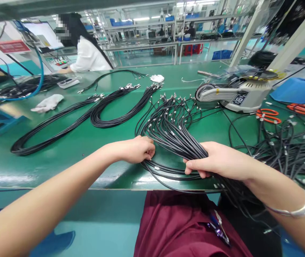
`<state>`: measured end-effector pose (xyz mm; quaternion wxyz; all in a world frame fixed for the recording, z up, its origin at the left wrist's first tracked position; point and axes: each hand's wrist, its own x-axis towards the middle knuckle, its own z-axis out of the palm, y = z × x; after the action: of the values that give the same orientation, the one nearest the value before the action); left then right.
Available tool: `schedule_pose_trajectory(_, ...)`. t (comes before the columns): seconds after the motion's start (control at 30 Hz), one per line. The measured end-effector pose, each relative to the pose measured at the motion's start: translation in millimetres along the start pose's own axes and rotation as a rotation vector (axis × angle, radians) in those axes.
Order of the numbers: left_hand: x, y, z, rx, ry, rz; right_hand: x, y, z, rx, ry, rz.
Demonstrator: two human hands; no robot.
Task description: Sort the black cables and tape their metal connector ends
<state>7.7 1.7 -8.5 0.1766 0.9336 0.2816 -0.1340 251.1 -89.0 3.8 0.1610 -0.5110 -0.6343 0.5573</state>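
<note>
Many black cables (pixel 173 132), seemingly limp, at the worktop's (pixel 74 150) front edge.
My right hand (pixel 219 160) grips them mid-length; left hand (pixel 136 150) pinches some strands.

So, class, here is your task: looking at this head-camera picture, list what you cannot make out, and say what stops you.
Head view throughout.
Left hand: its fingertips curl under, so whether it pinches a cable is hidden.
Cable bundle: its run past the grip is covered by the right hand and forearm.
Tape dispenser: label print too small to read.
Red sign: text blurred.
</note>
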Motion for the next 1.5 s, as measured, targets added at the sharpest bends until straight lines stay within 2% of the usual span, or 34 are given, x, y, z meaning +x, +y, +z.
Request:
schedule_pose_trajectory(0.13,-2,6,-7.7,-0.054,-0.029,-0.020,0,0,1,0.021,0.013,0.008)
schedule_pose_trajectory(0.3,-7,3,-12.5,-0.214,-0.014,-0.066,2,1,1,0.005,0.030,0.023)
schedule_pose_trajectory(0.47,-4,3,-11.6,-0.271,0.018,0.073,5,4,1,-0.066,0.071,-0.002)
schedule_pose_trajectory(0.63,1,10,-1.8,-0.361,0.194,0.152,11,7,7,-0.121,0.100,-0.033)
schedule_pose_trajectory(0.8,3,8,8.3,-0.269,0.383,0.252,11,4,8,0.052,-0.008,0.003)
schedule_pose_trajectory(0.87,3,-2,11.3,-0.179,0.428,0.292,10,1,5,0.072,-0.040,0.030)
schedule_pose_trajectory(0.93,3,-20,14.3,-0.086,0.470,0.268,9,0,3,0.034,-0.041,0.040)
schedule_pose_trajectory(1.1,5,-78,23.4,0.038,0.550,0.052,9,0,2,-0.005,-0.022,0.047)
schedule_pose_trajectory(1.17,6,-89,25.9,0.075,0.581,0.000,8,0,2,0.024,-0.030,0.052)
schedule_pose_trajectory(1.27,0,-76,26.4,0.125,0.675,-0.083,6,-2,2,0.066,-0.047,0.040)
schedule_pose_trajectory(1.37,-14,-38,27.7,0.086,0.765,-0.148,5,-3,1,0.068,-0.038,0.038)
schedule_pose_trajectory(1.5,-26,6,36.4,-0.071,0.626,-0.005,6,-4,0,0.010,-0.008,0.029)
